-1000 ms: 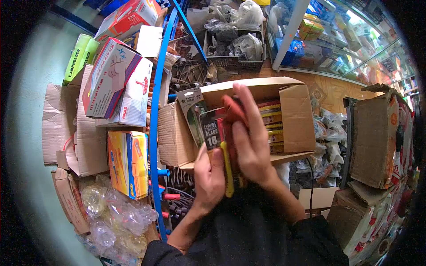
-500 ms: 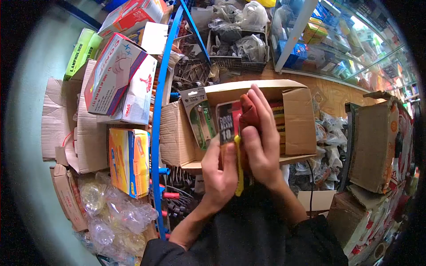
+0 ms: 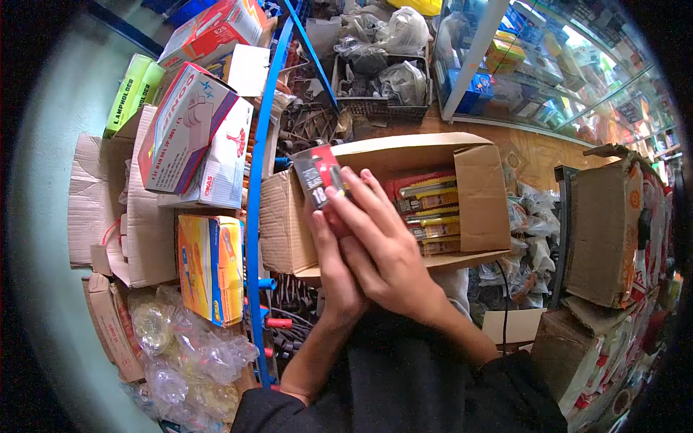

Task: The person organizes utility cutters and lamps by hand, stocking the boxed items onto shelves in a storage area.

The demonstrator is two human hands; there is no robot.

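The person is holding a red and black pack point(image 3: 318, 172) with both hands. The pack is sitting up in the air, just over the left end of an open cardboard box point(image 3: 482, 189). The left hand point(image 3: 326, 268) is coming up from below and is closing around the bottom of the pack. The right hand point(image 3: 384, 249) is lying on top of the left hand, and its fingers point(image 3: 345, 196) are curling over the front of the pack and pressing on it. Only the top of the pack is showing, with white numbers on it.

More red and yellow packs point(image 3: 431, 211) are lying in a pile inside the box, just to the right of the hands. A blue pole point(image 3: 253, 206) is running down beside the left wall of the box. Past the pole, a yellow box point(image 3: 209, 265) is standing near a white and red box point(image 3: 185, 128) that is leaning on other boxes. Clear plastic bags point(image 3: 189, 355) are lying below the yellow box. Behind the cardboard box, a black crate point(image 3: 380, 108) is holding stuffed bags, and a glass cabinet point(image 3: 550, 66) is standing at the top right
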